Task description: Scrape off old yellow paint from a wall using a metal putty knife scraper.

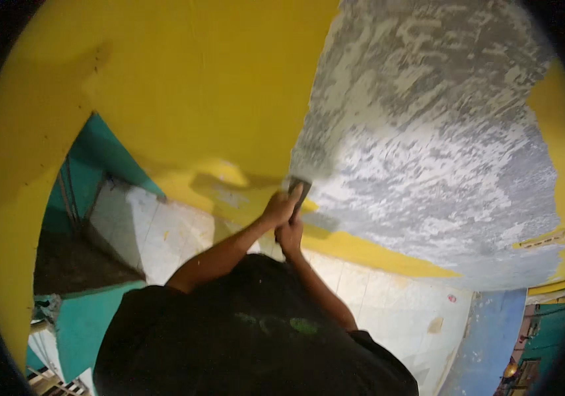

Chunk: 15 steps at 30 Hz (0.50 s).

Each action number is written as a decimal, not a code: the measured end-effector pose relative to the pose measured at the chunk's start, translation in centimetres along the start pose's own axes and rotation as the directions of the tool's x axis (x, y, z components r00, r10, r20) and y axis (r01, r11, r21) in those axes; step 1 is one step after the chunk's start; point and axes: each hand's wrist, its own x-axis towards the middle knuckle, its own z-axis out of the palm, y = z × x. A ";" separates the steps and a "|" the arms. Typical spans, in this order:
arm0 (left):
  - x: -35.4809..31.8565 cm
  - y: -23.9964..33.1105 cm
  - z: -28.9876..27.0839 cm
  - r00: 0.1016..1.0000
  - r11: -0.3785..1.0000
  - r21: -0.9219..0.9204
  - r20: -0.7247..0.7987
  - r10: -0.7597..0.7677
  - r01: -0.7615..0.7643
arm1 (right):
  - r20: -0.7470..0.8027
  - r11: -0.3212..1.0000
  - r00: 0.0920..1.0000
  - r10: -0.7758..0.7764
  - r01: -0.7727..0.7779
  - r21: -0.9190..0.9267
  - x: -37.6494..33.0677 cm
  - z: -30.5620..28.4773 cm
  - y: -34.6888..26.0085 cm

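Observation:
A flat, dark-bladed scraper [304,190] meets the wall at the border between yellow paint [229,86] and a rough grey-and-white patch [427,145]. My left hand [278,208] is closed on its upper part, fingers against the blade. Just below, my right hand [289,236] wraps round the lower end, where the handle is mostly hidden. Beside the blade, a small strip of yellow paint [309,205] shows at the patch's edge.
Pale floor tiles [375,297] run along the foot of the wall. A teal-sided opening [91,165] with a dark ledge [77,264] lies to the left. At right are a blue surface [494,330] and a slotted vent [541,239] low in the wall.

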 end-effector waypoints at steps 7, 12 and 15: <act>-1.5 -2.4 -0.2 0.998 0.995 -0.084 0.037 -0.055 0.058 | 0.163 0.930 0.918 0.361 -0.368 0.011 -2.0 -0.8 2.5; -0.4 -4.6 -1.4 0.994 0.988 -0.110 -0.017 -0.108 0.105 | 0.229 0.924 0.900 0.372 -0.382 -0.003 -1.7 0.3 2.1; 0.2 -5.6 -1.3 0.980 0.980 -0.037 0.044 -0.194 0.195 | 0.276 0.922 0.880 0.385 -0.358 -0.145 -1.0 -0.3 4.6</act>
